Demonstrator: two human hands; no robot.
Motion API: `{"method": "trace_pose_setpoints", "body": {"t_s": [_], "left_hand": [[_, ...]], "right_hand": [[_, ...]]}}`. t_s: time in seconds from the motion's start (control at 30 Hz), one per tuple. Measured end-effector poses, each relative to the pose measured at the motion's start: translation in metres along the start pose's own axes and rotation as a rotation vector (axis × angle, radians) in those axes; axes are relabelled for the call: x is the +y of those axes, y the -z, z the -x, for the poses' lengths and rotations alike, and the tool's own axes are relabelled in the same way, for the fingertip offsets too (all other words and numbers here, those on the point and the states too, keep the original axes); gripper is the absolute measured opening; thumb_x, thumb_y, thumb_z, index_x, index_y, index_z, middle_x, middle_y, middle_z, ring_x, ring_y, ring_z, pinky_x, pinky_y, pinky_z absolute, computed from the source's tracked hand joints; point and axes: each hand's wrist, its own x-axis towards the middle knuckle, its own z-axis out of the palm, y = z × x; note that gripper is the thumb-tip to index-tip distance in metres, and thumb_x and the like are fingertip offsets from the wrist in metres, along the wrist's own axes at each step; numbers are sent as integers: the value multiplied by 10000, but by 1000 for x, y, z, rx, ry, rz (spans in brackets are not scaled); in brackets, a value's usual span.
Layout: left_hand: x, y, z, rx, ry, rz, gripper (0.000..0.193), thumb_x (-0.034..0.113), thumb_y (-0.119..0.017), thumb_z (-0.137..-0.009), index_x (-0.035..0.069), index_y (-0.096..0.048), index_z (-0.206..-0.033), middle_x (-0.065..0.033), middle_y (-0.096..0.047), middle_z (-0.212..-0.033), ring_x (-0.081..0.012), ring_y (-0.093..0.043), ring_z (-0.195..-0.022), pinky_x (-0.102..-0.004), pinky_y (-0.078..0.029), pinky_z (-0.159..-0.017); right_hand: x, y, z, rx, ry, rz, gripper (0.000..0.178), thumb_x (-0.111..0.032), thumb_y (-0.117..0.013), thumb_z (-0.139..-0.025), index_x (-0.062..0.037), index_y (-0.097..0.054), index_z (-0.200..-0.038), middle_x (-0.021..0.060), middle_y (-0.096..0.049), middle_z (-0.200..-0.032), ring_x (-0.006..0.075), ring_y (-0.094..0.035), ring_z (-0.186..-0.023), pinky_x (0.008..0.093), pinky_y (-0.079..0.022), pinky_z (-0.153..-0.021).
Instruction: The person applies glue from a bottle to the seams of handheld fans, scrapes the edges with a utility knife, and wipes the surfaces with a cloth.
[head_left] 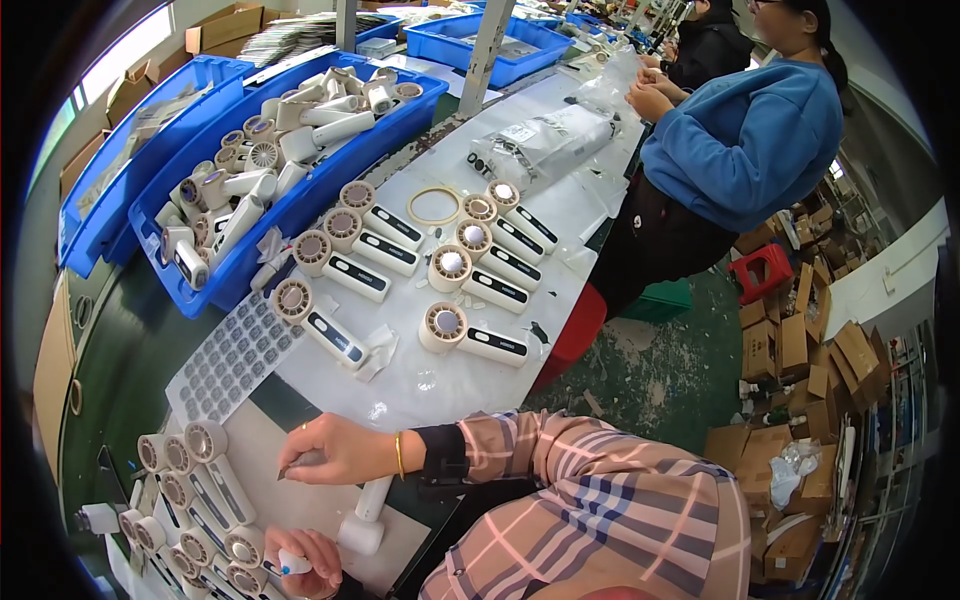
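My right hand point(340, 450), with a gold bracelet at the wrist, is above the beige work surface. Its fingers are pinched on a small grey piece point(310, 459) whose kind I cannot make out. Lower down, my left hand point(308, 562) is closed around a small white piece with a blue tip point(293, 563), partly hidden by the fingers. Close beside it lies a group of white handheld fans point(197, 545) with round slotted heads. Below my right wrist rests another white fan point(362, 530), its head turned down. A sheet of round grey stickers point(228, 358) lies beyond my right hand.
More handheld fans point(500, 290) lie in rows on the white table, near a cream ring point(434, 206). A blue bin point(290, 190) heaped with fans stands at the left. Across the table stands a person in a blue sweater point(745, 150). Cardboard boxes point(790, 340) crowd the right.
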Motion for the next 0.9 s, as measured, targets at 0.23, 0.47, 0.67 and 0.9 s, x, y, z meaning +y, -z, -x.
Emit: {"method": "trace_pose_setpoints", "body": {"t_s": [0.23,0.47,0.67,0.9], "left_hand": [[-3,9,3,40,-78,-2,241,181,-640,-1021,39,-446,-1025,-69,-518,-633,-162,-461,-462,-216,-400,-360],[-2,5,1,56,-66,-19,245,194,-645,-1021,44,-451,-1024,-63,-523,-622,-153,-460,-464,-219,-393,-360],[-1,4,-1,35,-66,-18,246,199,-646,-1021,46,-452,-1023,-57,-522,-595,-147,-445,-446,-221,-389,-361],[-2,4,0,69,-70,-76,256,225,-630,-1036,47,-446,-1029,-56,-514,-588,-145,-428,-440,-224,-356,-354]], "right_hand": [[2,1,1,-37,-29,6,147,-116,-716,-898,-22,-749,-1007,111,-748,-953,239,-723,-890,330,-562,-824],[1,0,1,-10,-25,12,157,-156,-725,-869,-25,-748,-952,123,-747,-900,260,-718,-838,349,-565,-788],[1,0,1,-21,-15,44,159,-168,-725,-865,-37,-745,-951,115,-749,-896,270,-716,-836,357,-561,-779],[3,-1,2,-20,1,71,160,-166,-723,-863,-39,-742,-958,112,-751,-896,274,-716,-834,360,-562,-781]]}}
